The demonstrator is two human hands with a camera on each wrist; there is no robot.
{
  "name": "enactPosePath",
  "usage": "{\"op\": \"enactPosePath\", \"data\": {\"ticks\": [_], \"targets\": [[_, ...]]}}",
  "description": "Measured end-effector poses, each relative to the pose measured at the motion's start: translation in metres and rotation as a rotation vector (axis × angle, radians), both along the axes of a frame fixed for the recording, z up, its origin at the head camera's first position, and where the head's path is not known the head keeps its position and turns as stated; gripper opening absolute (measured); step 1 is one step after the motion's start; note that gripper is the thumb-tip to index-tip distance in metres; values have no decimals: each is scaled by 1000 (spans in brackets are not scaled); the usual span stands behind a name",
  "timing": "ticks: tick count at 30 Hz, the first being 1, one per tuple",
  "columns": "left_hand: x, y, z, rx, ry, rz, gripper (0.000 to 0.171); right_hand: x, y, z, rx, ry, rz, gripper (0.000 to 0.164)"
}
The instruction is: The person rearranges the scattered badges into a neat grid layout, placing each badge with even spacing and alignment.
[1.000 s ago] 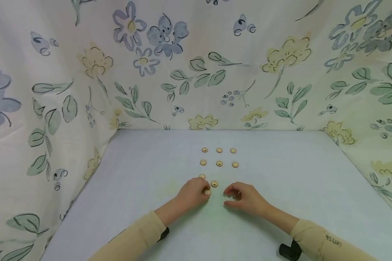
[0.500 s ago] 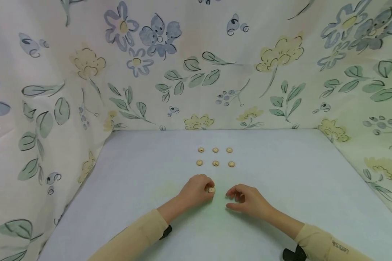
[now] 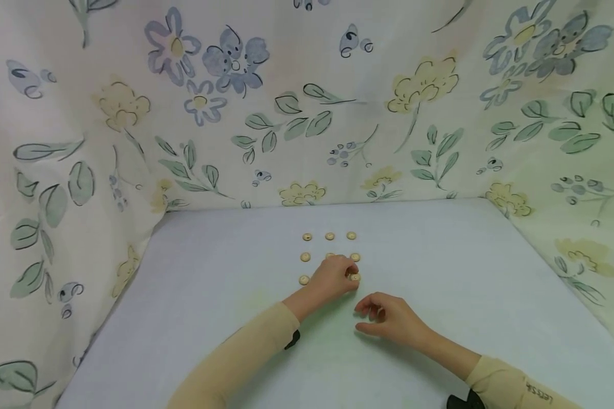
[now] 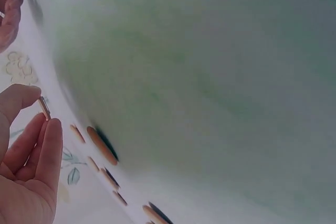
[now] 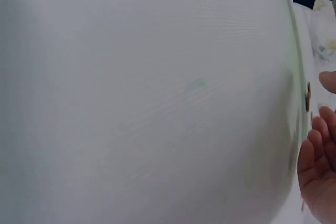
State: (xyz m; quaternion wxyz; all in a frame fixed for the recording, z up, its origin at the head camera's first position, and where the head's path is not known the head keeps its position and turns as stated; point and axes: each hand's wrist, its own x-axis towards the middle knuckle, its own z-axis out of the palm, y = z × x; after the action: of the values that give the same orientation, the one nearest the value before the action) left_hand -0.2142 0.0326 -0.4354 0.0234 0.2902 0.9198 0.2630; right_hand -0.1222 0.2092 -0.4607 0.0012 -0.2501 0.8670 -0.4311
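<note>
My left hand (image 3: 331, 278) pinches a small round tan button (image 3: 355, 278) between thumb and fingertips. The left wrist view shows this button (image 4: 44, 108) edge-on, held off the table. Behind the hand are similar buttons in rows: a back row with a middle button (image 3: 330, 236), and a second row with a left button (image 3: 305, 257) and a right button (image 3: 355, 257). Left of the hand lies a front button (image 3: 304, 280); the hand partly covers the second row's middle one. My right hand (image 3: 393, 319) hovers nearby, fingers loosely bent and thumb apart, holding nothing.
A white table (image 3: 225, 255) lies under everything. Floral curtain cloth (image 3: 286, 142) hangs along its back and both sides. Black wrist camera mounts sit below the sleeves, one (image 3: 465, 400) at the right arm.
My left hand, holding the button, has moved right and farther back over the table. The right hand stays nearly in place. The head view has shifted slightly.
</note>
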Motion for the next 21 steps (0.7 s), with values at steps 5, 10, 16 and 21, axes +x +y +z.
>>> {"op": "enactPosePath", "data": {"ticks": [5, 10, 16, 21], "targets": [[-3, 9, -4, -16, 17, -3, 15, 2, 2, -1, -17, 15, 12, 26], [-5, 10, -7, 1, 9, 3, 13, 2, 2, -2, -19, 16, 16, 27], [-7, 10, -10, -12, 13, 8, 13, 4, 0, -2, -16, 1, 11, 26], [-8, 10, -12, -23, 4, 11, 12, 3, -1, -2, -26, -2, 19, 26]]}}
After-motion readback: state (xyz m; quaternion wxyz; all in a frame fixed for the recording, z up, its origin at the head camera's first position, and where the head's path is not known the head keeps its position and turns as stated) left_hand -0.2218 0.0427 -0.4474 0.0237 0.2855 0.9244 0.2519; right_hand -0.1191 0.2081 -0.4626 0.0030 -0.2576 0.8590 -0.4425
